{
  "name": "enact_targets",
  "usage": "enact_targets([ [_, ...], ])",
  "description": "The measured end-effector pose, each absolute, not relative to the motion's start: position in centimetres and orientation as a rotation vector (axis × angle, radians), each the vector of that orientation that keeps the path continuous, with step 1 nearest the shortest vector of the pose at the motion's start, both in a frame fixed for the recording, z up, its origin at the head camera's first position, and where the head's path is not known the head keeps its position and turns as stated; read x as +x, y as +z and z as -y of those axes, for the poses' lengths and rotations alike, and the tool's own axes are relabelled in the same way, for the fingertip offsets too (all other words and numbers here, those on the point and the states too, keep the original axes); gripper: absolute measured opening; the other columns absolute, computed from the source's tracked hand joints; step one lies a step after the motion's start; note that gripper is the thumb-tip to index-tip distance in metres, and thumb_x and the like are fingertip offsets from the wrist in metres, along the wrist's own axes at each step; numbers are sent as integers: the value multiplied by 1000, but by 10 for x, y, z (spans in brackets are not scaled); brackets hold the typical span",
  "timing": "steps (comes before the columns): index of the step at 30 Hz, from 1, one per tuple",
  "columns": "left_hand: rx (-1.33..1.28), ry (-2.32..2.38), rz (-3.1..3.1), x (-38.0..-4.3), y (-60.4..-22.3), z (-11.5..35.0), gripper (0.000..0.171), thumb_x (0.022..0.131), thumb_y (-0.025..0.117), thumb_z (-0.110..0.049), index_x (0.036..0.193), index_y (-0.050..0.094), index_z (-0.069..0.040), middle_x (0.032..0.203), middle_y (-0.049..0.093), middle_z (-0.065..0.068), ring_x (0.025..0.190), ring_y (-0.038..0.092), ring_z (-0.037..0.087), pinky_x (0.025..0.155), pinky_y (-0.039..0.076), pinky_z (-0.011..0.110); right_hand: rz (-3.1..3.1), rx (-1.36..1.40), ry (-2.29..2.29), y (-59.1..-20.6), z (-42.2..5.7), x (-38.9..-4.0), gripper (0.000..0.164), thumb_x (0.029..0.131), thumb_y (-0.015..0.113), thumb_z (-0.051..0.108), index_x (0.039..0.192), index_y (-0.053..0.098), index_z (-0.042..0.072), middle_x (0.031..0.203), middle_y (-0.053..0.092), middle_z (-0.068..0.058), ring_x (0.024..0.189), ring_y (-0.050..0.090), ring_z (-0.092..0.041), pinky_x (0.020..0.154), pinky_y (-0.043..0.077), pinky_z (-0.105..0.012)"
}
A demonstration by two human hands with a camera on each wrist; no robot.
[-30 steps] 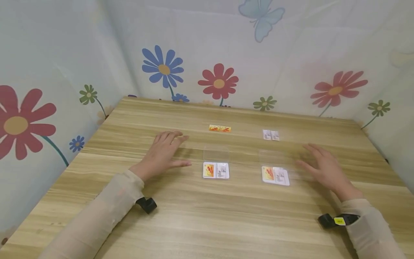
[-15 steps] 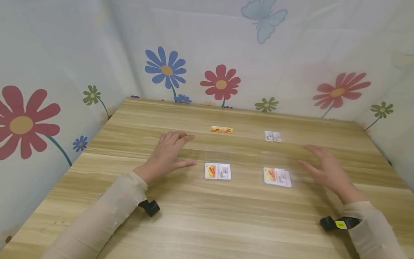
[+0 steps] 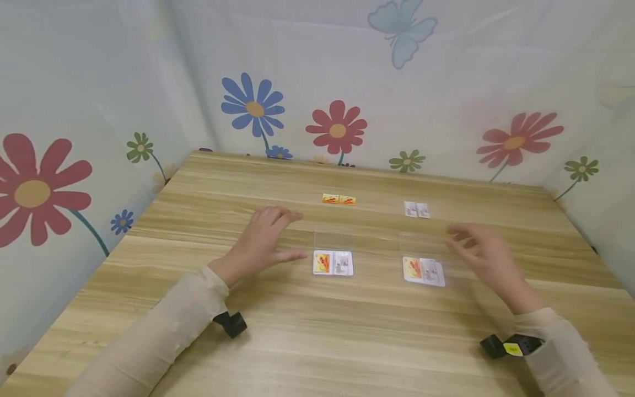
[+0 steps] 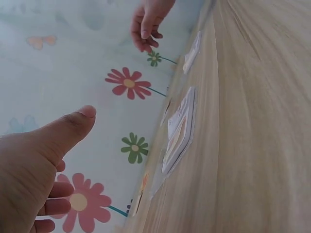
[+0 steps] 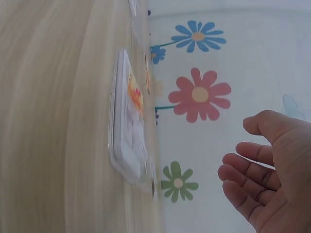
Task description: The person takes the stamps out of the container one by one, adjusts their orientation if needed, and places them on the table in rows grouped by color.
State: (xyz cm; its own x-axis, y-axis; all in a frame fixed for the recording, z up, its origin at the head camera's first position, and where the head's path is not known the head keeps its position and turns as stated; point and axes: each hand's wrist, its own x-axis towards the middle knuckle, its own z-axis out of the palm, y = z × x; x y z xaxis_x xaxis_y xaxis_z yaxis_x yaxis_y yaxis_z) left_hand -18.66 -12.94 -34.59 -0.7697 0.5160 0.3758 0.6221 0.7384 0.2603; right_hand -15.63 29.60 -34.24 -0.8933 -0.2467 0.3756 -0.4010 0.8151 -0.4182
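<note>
Two small white cases with clear lids folded back lie on the table, the left case (image 3: 333,263) and the right case (image 3: 424,271). Each shows an orange-yellow picture piece beside a pale grey one. Behind them lie a pair of orange-yellow pieces (image 3: 339,199) and a pair of grey-white pieces (image 3: 416,209), stamp-like in look. My left hand (image 3: 260,237) hovers left of the left case, thumb and fingers spread, holding nothing. To the right of the right case hangs my right hand (image 3: 486,259), fingers loosely bent and nothing between them, as the right wrist view (image 5: 272,170) confirms.
The wooden table (image 3: 317,342) reaches back to a pale curtain (image 3: 317,55) printed with flowers and a butterfly. A black wrist camera (image 3: 235,324) sits on the left sleeve and another (image 3: 496,346) on the right one.
My right hand has shifted left towards the right case, its fingers bending a little more. My left hand has moved slightly right. The cases and pieces stay where they were.
</note>
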Motion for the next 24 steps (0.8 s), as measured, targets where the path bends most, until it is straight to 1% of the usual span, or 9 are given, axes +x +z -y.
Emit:
enact_targets([
  [1,-892,-542,2666,-186,-346,129,72,74,78,-47,129,55,-8,121,58,12,117,50,30,106,36,49,2688,505,728,-341,-293,-156,30,93,61,14,120,61,1,112,66,-18,93,60,-26,76,47,-21],
  [3,-897,-546,2673,-186,-347,127,70,74,79,-46,128,56,-8,121,59,11,117,51,30,107,36,50,2680,517,751,-338,-286,-156,27,93,62,13,117,62,1,109,67,-17,91,59,-21,75,46,-16],
  [8,-939,-541,2659,-186,-352,123,67,73,80,-45,125,58,-9,117,61,9,114,53,28,102,39,48,2669,534,794,-334,-271,-155,22,91,63,11,111,64,2,103,68,-13,87,52,2,74,46,-16],
  [10,-961,-515,2641,-185,-354,122,67,73,79,-46,124,58,-8,115,61,8,112,54,27,101,40,47,2659,554,807,-334,-266,-155,20,91,64,9,109,65,1,101,68,-12,85,50,7,73,47,-16],
  [12,-975,-485,2628,-185,-356,122,67,73,78,-47,124,58,-8,114,62,8,111,54,27,100,41,46,2649,574,813,-334,-261,-156,18,90,65,8,107,65,1,99,69,-11,83,50,7,72,47,-16],
  [19,-982,-474,2663,-181,-357,117,68,74,77,-48,126,58,-8,112,62,7,110,55,25,100,41,46,2605,666,832,-335,-244,-159,16,85,69,1,100,67,2,91,69,-8,77,55,0,67,51,-22],
  [24,-986,-466,2691,-179,-357,114,68,75,76,-49,125,58,-8,112,63,6,109,57,25,100,42,45,2606,707,874,-339,-232,-162,16,84,70,2,100,67,2,91,69,-9,75,56,-3,66,52,-22],
])
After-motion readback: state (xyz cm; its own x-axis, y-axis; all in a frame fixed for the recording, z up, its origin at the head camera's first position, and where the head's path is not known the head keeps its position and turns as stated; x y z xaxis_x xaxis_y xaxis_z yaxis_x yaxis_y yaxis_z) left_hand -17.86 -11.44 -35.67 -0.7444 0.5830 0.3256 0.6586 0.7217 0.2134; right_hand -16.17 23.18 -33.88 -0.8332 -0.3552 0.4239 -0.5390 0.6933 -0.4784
